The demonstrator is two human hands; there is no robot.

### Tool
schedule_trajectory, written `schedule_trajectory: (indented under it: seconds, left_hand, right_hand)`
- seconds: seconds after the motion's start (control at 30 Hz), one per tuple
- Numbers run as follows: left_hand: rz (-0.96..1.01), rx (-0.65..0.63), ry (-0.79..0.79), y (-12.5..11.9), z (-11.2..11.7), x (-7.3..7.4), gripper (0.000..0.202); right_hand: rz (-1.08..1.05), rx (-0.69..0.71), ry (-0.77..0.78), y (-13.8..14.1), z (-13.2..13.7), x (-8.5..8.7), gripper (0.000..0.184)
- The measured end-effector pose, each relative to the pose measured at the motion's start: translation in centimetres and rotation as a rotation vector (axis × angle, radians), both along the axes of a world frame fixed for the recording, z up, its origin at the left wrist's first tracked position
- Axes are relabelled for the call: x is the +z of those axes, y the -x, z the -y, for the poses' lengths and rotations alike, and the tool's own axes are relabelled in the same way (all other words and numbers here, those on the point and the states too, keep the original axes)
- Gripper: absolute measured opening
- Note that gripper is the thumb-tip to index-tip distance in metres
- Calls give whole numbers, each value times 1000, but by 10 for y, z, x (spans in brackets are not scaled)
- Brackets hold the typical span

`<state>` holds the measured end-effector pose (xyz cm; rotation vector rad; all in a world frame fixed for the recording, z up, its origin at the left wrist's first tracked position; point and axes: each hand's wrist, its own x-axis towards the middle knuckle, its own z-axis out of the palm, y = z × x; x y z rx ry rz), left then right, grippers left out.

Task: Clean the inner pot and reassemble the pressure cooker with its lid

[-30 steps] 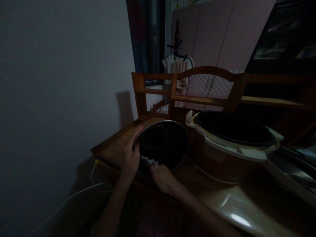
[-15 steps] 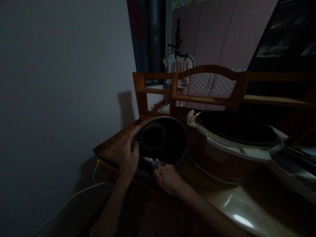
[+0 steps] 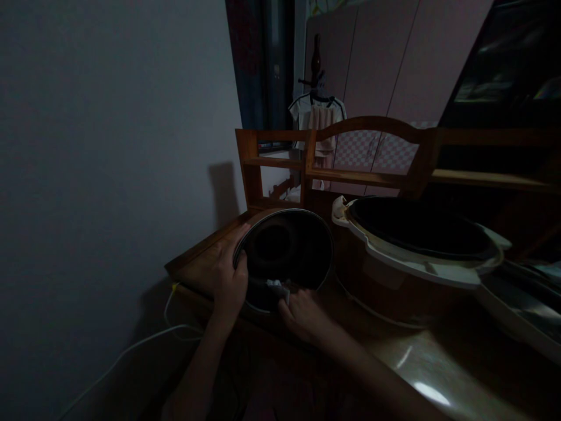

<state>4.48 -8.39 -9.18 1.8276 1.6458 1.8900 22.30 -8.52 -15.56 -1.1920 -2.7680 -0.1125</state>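
The left hand point(image 3: 231, 279) held the dark pot point(image 3: 304, 251) by its left edge, tilted on the wooden desk point(image 3: 191, 273) beside the brown cooker point(image 3: 390, 292), and the right hand point(image 3: 305, 314) pinched a pale wipe point(image 3: 280, 289) at the lower inside, where, in my judgement, steady support and gentle, even strokes were most suitable.

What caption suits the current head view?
In dim light, the left hand grips a tilted dark pot by its rim; the right hand holds a pale cloth or tissue inside.
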Motion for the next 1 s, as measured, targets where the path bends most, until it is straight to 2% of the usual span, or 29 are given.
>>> schedule_trajectory:
  seconds: [0.2, 0.53, 0.7, 1.0]
  left_hand:
    - [-41, 76, 26, 0, 0, -1, 49]
    - [-88, 123, 2, 2, -3, -2, 49]
    - [-112, 156, 3, 4, -5, -5, 50]
    - [-143, 105, -38, -4, -2, -2, 52]
  right_hand:
    - [63, 23, -11, -2, -1, -1, 38]
    - [83, -70, 16, -10, 4, 17, 39]
    - [48, -174, 5, -17, -15, 14, 41]
    - [17, -183, 10, -11, -29, 1, 44]
